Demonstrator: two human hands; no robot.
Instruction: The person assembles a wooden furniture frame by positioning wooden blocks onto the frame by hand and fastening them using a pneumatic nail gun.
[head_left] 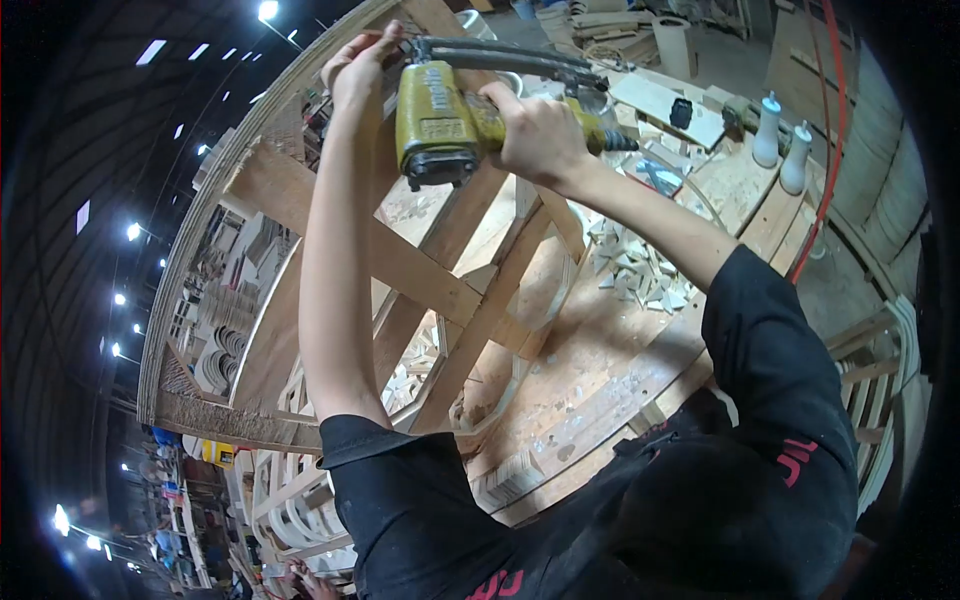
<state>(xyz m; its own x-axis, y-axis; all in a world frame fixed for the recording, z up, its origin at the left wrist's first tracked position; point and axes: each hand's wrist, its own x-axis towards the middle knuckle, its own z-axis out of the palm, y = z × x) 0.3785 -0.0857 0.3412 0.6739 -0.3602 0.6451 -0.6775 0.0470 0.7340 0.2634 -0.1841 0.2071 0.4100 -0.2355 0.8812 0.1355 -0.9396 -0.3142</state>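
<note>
A yellow air nail gun (437, 118) is held up in my right hand (540, 135), whose fingers wrap round its grip. Its long dark magazine (510, 58) runs along the top toward the right. Beyond the gun's nose my left hand (362, 70) is closed at the upper edge of a large curved wooden frame (420, 262); part of its grip is hidden from view. Crossing boards and slats make up this frame, which stands tilted over the workbench (590, 370) under both my forearms.
Small white wood offcuts (640, 265) lie heaped on the bench. Two white bottles (781, 145) stand at its right, near a hanging red hose (832, 150). A pale board (665, 108) lies at the back. Stacked curved wood pieces (220, 350) show beyond the frame's left side.
</note>
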